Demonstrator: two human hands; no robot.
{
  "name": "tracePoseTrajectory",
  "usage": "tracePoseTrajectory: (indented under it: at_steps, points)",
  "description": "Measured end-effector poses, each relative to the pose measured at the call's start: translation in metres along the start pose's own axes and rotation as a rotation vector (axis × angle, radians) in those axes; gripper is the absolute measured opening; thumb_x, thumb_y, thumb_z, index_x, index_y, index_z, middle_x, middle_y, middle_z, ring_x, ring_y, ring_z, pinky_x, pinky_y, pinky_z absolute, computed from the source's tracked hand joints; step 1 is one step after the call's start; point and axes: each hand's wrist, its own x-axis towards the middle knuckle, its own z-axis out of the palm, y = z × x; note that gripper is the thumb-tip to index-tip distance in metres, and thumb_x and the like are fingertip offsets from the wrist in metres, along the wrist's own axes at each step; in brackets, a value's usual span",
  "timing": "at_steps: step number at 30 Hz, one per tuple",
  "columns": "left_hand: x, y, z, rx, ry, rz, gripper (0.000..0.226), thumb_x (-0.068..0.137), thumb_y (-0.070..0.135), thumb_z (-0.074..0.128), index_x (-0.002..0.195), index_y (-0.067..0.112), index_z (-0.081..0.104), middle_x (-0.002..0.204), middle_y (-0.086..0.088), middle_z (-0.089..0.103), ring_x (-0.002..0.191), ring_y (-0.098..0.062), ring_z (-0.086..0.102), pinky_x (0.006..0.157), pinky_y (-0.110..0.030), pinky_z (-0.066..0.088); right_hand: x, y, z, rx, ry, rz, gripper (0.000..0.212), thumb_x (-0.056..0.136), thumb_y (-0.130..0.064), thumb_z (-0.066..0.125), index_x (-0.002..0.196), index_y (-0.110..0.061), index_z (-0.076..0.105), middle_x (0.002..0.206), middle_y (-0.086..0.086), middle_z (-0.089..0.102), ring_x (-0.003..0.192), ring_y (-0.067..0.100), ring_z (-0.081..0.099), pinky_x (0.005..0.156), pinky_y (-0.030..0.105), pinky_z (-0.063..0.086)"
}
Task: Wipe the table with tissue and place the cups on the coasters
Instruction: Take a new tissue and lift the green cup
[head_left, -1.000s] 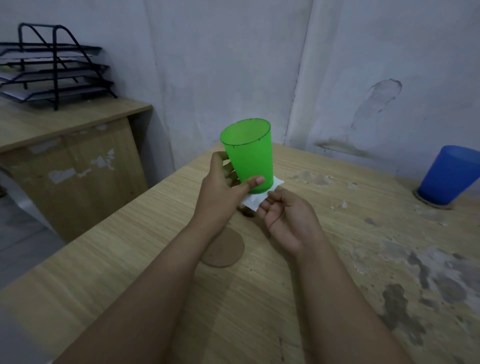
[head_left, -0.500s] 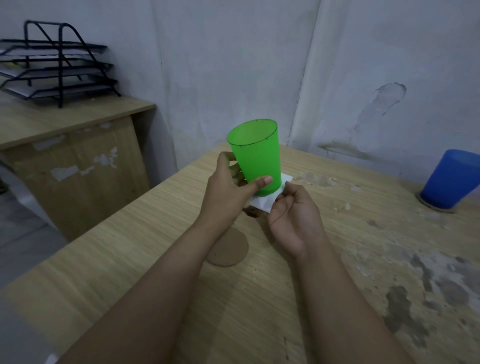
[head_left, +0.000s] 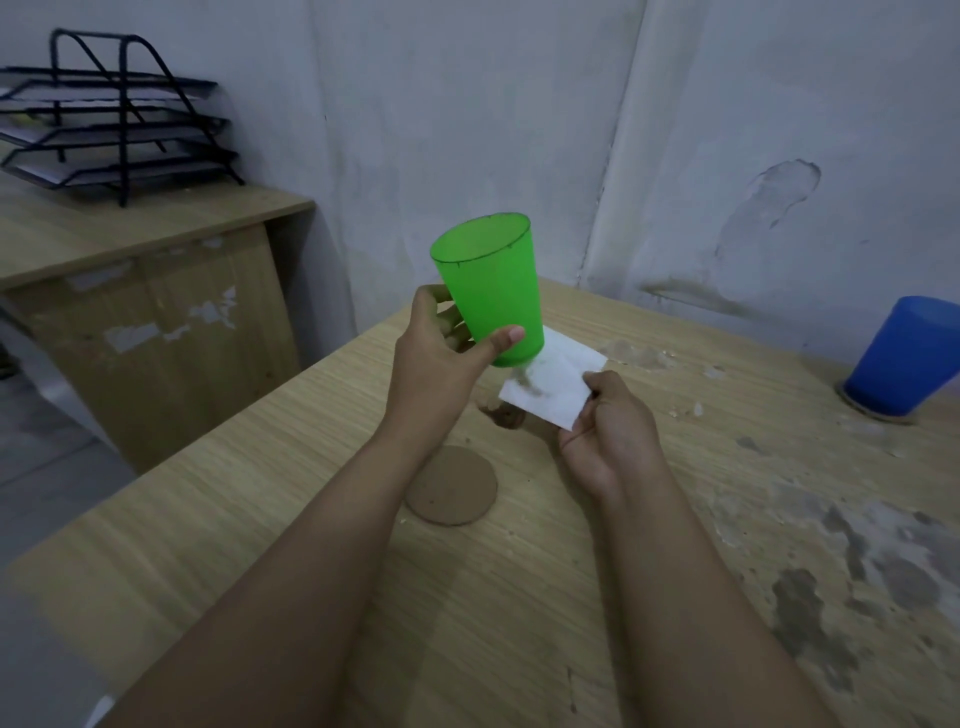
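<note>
Left hand (head_left: 441, 364) gripping green cup (head_left: 491, 288) off the table (head_left: 311, 519), tilted. Right hand (head_left: 608, 436) pinching tissue (head_left: 558, 382) at 3 o'clock of cup base. Bare coaster (head_left: 451, 486) at 6 o'clock. Blue cup (head_left: 906, 356) on coaster, far 3 o'clock.

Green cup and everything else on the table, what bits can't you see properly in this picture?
All in the head view:
- Green cup: its base is hidden by the left hand.
- Tissue: one corner is hidden by the right hand, its top by the cup.
- Blue cup: cut off by the right edge; its coaster is mostly hidden under it.
- Bare coaster: partly covered by the left forearm.
- Paper tray: contents too dim to tell.
</note>
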Motion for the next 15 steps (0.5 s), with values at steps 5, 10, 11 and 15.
tracePoseTrajectory:
  at_steps: [5,10,11,15]
  points:
    - [0.003,0.000,-0.005,0.021,0.011,-0.011,0.055,0.058,0.042,0.080,0.101,0.032,0.046,0.101,0.006,0.067,0.093,-0.002,0.067,0.072,-0.016,0.053,0.001,-0.001,-0.003,-0.119,0.031,-0.023,0.021,0.091,0.000,0.041,0.100,0.002,0.059,0.102,0.020,0.068,0.086,0.028,0.067,0.093,0.045,0.050]
    - [0.010,-0.009,-0.016,0.086,0.014,-0.051,0.052,0.069,0.022,0.082,0.106,0.028,0.047,0.104,0.004,0.065,0.097,-0.006,0.065,0.075,-0.019,0.053,0.000,-0.002,-0.003,-0.206,0.040,-0.084,0.022,0.085,0.007,0.043,0.087,-0.002,0.062,0.083,0.012,0.070,0.070,0.021,0.067,0.075,0.037,0.054]
    - [0.012,-0.012,-0.019,0.099,0.017,-0.060,0.053,0.069,0.020,0.082,0.107,0.026,0.047,0.106,0.003,0.065,0.098,-0.007,0.065,0.075,-0.019,0.053,-0.001,-0.003,-0.003,-0.225,0.032,-0.098,0.023,0.084,0.009,0.043,0.087,-0.002,0.062,0.083,0.012,0.069,0.068,0.020,0.067,0.072,0.035,0.055]
    - [0.017,-0.024,-0.029,0.179,0.056,-0.093,0.059,0.070,0.016,0.083,0.115,0.020,0.046,0.111,0.001,0.061,0.099,-0.010,0.062,0.079,-0.024,0.052,-0.003,-0.005,-0.005,-0.304,-0.013,-0.132,0.025,0.084,0.011,0.043,0.089,-0.003,0.063,0.084,0.011,0.069,0.064,0.016,0.068,0.059,0.024,0.056]
